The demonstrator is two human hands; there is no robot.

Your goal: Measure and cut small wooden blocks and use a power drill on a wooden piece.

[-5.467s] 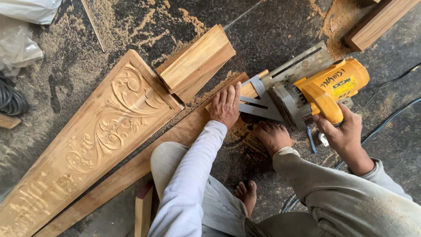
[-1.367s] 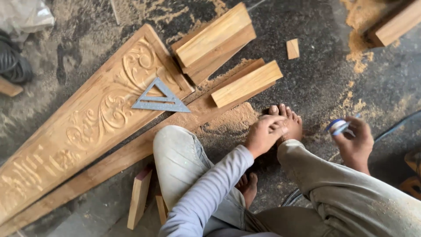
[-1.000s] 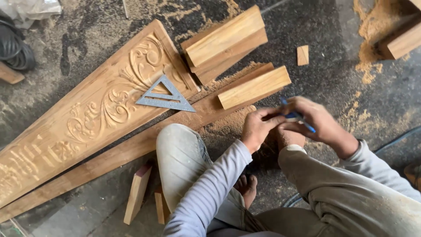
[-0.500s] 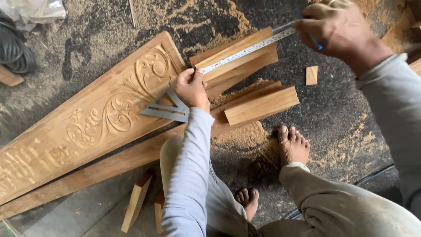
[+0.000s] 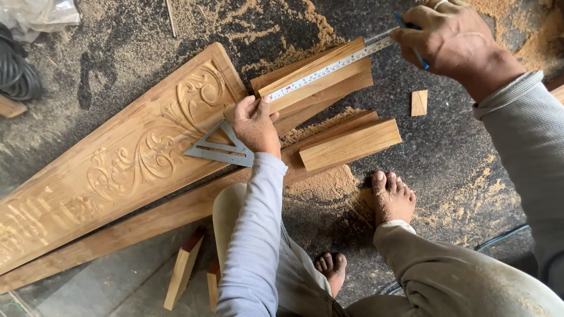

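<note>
My left hand (image 5: 254, 124) pins the end of a measuring tape (image 5: 329, 66) at the near end of a plain wooden plank (image 5: 320, 81) that lies on the floor. The tape runs along the plank's top edge to my right hand (image 5: 453, 36), which grips the tape case together with a blue pen. A grey metal triangular square (image 5: 218, 148) lies just under my left hand, on a long carved wooden panel (image 5: 117, 161). A shorter cut block (image 5: 350, 144) rests on a long plank (image 5: 141, 223) below.
Sawdust covers the dark floor. A small wood offcut (image 5: 419, 102) lies to the right. Two short offcuts (image 5: 183, 267) sit by my knee. Black cable coils (image 5: 20, 73) and plastic sheet (image 5: 38, 12) are at top left. My bare feet (image 5: 392, 196) rest near the sawdust pile.
The circular saw has gone from view. My right hand took up the tape and pen and drew the tape out along the plank; my left hand moved up to hold its end.
</note>
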